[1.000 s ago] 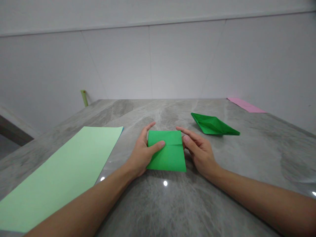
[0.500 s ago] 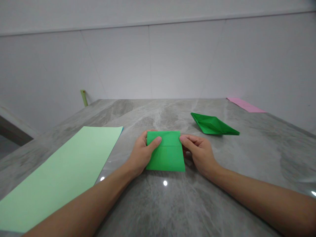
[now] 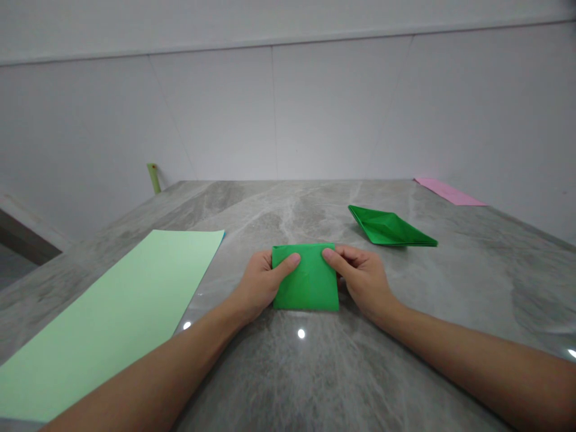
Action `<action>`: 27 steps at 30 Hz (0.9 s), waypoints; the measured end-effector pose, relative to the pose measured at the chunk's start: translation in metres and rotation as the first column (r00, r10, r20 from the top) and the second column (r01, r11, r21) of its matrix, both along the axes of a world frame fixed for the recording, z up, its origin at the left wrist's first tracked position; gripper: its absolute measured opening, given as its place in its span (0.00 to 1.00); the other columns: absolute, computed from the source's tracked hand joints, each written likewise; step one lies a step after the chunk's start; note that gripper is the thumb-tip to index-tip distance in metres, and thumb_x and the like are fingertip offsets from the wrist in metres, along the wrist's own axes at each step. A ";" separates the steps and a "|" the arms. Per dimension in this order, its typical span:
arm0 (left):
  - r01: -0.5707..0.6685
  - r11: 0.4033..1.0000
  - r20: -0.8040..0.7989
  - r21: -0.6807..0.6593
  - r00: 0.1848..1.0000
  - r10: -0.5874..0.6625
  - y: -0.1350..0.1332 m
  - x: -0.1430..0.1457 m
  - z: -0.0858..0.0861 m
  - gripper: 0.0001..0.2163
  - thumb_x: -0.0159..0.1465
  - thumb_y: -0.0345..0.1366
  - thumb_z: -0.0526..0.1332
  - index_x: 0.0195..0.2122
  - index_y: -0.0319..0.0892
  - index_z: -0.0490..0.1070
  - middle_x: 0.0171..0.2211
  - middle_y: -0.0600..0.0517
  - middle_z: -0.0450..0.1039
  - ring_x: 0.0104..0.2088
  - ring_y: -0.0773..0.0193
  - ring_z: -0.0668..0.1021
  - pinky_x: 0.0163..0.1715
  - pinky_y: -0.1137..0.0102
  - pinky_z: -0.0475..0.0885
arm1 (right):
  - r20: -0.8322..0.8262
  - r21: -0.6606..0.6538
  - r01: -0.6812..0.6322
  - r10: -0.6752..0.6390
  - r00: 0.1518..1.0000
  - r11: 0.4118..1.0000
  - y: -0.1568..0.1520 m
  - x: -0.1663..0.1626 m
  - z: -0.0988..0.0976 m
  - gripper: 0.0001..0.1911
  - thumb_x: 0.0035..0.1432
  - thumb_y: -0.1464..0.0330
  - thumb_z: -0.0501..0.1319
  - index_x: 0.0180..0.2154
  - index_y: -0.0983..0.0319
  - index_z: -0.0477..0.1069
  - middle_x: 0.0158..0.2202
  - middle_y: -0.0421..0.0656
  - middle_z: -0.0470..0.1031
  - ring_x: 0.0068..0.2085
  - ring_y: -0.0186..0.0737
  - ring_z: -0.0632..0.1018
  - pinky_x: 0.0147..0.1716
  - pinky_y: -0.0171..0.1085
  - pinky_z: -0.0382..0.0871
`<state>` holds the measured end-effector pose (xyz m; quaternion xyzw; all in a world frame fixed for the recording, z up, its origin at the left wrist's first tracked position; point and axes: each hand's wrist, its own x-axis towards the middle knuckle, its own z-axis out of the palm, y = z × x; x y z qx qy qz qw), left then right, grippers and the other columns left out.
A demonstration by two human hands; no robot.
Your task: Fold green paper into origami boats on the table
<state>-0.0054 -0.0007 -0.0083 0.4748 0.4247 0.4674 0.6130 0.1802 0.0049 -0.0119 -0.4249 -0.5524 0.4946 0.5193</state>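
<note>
A folded green sheet of paper (image 3: 308, 285) is held near the middle of the table, tilted toward me. My left hand (image 3: 266, 279) is closed on its left side, thumb on the front face and fingers behind. At the upper right corner, my right hand (image 3: 360, 273) pinches the same paper, thumb in front. The fingers behind the paper are mostly hidden. Beyond my right hand lies a folded green paper boat (image 3: 389, 228), apart from both hands.
A stack of pale green paper sheets (image 3: 112, 318) lies at the left, partly under my left forearm. Pink paper (image 3: 450, 192) rests at the far right by the wall. A light green strip (image 3: 153, 178) stands at the back left. The grey marbled table (image 3: 288, 384) reflects lamps.
The horizontal line across the green paper no longer shows; its front face now looks plain and its height shorter. My right thumb has moved left onto the front of the paper.
</note>
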 end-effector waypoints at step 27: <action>-0.003 0.971 -0.108 0.240 0.994 0.030 0.005 -0.011 0.006 0.17 0.57 0.47 0.67 0.32 0.44 0.60 0.16 0.62 0.61 0.17 0.74 0.63 0.17 0.80 0.57 | 0.136 0.110 0.114 -0.129 0.982 0.987 0.003 0.004 0.002 0.20 0.52 0.57 0.64 0.18 0.62 0.65 0.17 0.35 0.56 0.20 0.29 0.58 0.18 0.33 0.49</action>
